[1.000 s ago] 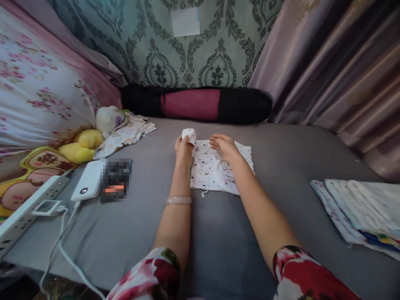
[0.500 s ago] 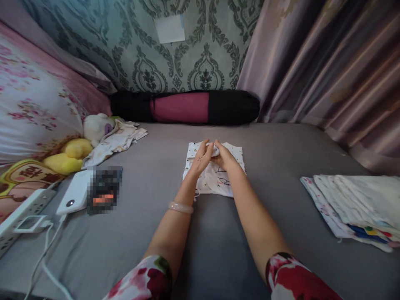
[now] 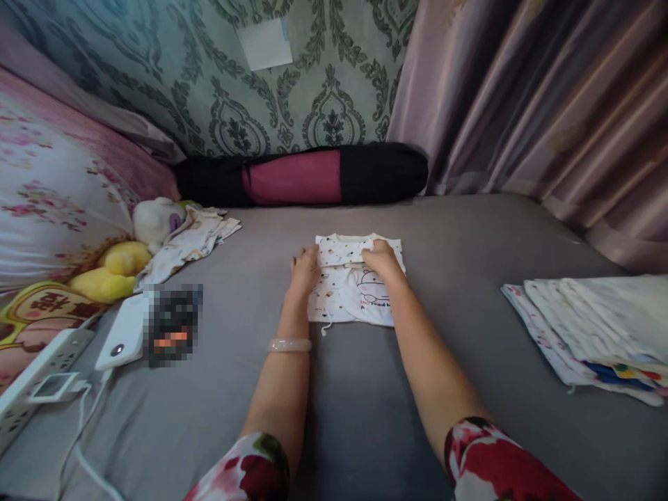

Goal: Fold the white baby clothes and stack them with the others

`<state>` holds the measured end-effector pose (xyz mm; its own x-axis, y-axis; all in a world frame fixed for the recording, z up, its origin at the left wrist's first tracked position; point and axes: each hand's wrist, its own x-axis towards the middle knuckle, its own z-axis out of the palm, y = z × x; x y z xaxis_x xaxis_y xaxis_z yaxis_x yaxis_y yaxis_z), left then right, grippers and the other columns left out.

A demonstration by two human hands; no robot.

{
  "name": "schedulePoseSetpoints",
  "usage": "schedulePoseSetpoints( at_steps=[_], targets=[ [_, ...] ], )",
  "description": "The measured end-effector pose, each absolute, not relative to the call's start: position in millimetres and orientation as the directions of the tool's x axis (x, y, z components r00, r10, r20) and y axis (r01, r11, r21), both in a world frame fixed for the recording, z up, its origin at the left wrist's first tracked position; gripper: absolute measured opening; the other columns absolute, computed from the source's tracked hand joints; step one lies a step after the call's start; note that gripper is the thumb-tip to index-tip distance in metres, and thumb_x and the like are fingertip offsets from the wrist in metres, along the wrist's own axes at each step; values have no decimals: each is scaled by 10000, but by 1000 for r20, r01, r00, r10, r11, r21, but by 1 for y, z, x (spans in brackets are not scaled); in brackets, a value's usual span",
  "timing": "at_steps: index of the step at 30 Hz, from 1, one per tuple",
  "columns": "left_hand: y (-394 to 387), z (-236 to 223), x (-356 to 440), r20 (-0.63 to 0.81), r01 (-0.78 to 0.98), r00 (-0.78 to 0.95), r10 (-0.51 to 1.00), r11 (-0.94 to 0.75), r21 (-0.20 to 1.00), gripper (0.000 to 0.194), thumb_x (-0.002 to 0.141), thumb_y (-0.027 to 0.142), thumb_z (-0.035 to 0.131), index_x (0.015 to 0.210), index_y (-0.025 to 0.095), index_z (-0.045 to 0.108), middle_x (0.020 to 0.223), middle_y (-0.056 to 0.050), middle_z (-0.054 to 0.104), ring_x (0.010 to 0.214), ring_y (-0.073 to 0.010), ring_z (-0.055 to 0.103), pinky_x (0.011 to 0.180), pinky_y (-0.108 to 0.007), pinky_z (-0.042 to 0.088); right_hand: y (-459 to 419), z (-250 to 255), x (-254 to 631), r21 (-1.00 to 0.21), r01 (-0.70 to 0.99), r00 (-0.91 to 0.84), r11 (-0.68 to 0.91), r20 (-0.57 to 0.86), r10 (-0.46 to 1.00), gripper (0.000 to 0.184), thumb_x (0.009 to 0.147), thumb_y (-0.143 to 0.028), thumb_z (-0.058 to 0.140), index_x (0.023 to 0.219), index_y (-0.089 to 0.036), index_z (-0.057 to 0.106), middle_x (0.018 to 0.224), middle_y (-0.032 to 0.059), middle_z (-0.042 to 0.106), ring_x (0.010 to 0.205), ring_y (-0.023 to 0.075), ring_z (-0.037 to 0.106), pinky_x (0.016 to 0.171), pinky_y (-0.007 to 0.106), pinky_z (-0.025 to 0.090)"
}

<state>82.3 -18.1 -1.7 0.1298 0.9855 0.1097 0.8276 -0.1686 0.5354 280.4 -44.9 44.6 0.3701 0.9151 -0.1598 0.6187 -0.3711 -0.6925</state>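
Note:
A small white baby shirt (image 3: 339, 299) with a scattered print lies on the grey bed, with a cartoon animal on its right front panel. Its upper part is folded into a band across the top. My left hand (image 3: 303, 270) is at the shirt's left edge, fingers apart and a little bent, the thumb side touching the cloth. On the upper right of the shirt, my right hand (image 3: 383, 259) has its fingers curled on the folded band; the fingertips are partly hidden. A thin tie hangs out from the bottom edge.
A stack of folded clothes (image 3: 589, 327) sits at right. To the left are a printed cloth (image 3: 191, 240), plush toys (image 3: 117, 268), a white power bank (image 3: 122, 334), a blurred dark object (image 3: 173, 323) and a power strip (image 3: 44, 379) with cables. A long black-and-pink bag (image 3: 292, 177) lies along the wall.
My hands have moved apart from the shirt's top middle, the left to its left edge, the right to its upper right. The folded band now lies flatter. The view has shifted slightly.

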Motion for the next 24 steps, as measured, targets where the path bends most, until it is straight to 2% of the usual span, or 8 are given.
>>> schedulePoseSetpoints(
  at_steps=[2, 5, 8, 11, 15, 20, 24],
  targets=[
    [-19, 0, 82, 119, 831, 114, 986, -160, 532, 591, 852, 79, 384, 1410, 262, 444, 1421, -124, 524, 1410, -325, 337, 1129, -597, 212, -45, 46, 282, -646, 662, 349, -380, -182, 919, 222, 799, -285, 543, 969, -175, 635, 980, 138, 702, 957, 281, 663, 822, 366, 511],
    [-21, 8, 85, 170, 819, 73, 983, -157, 552, 512, 904, 140, 363, 1400, 229, 453, 1339, -169, 573, 1292, -319, 473, 1066, -540, 319, -43, 44, 283, -637, 668, 324, -385, -218, 921, 233, 811, -284, 533, 982, -167, 638, 957, 139, 708, 937, 270, 670, 808, 348, 508],
    [-23, 16, 90, 240, 830, -9, 971, -126, 544, 327, 932, 300, 439, 1197, 205, 606, 1142, -167, 657, 1139, -307, 558, 987, -461, 391, -41, 41, 283, -646, 661, 313, -382, -225, 923, 228, 806, -266, 540, 986, -168, 640, 931, 134, 712, 926, 262, 672, 791, 332, 507],
    [-24, 18, 92, 230, 861, -74, 970, -54, 505, 240, 878, 388, 557, 983, 199, 661, 1007, -145, 681, 1061, -299, 577, 940, -421, 409, -41, 40, 283, -665, 645, 307, -377, -227, 924, 229, 804, -262, 537, 988, -173, 638, 930, 130, 712, 921, 265, 673, 783, 337, 508],
    [-23, 16, 91, 141, 873, -128, 982, 44, 486, 184, 866, 341, 559, 897, 191, 660, 976, -145, 696, 1001, -283, 610, 885, -392, 424, -43, 38, 282, -688, 631, 302, -357, -206, 931, 210, 808, -264, 537, 971, -180, 640, 927, 123, 712, 910, 265, 672, 781, 340, 510],
    [-20, 14, 88, 72, 803, -170, 983, 96, 588, 151, 853, 295, 540, 864, 202, 658, 955, -139, 714, 952, -276, 645, 823, -370, 446, -42, 37, 278, -713, 637, 266, -291, -151, 952, 196, 827, -255, 536, 975, -182, 640, 946, 120, 713, 927, 250, 666, 811, 325, 507],
    [-19, 12, 87, 64, 770, -199, 978, 116, 627, 140, 847, 280, 540, 859, 203, 656, 967, -143, 715, 965, -272, 649, 838, -371, 446, -45, 41, 274, -614, 734, 266, -289, -132, 955, 236, 862, -254, 498, 1036, -157, 624, 1081, 168, 682, 1037, 285, 633, 874, 374, 488]
  ],
)
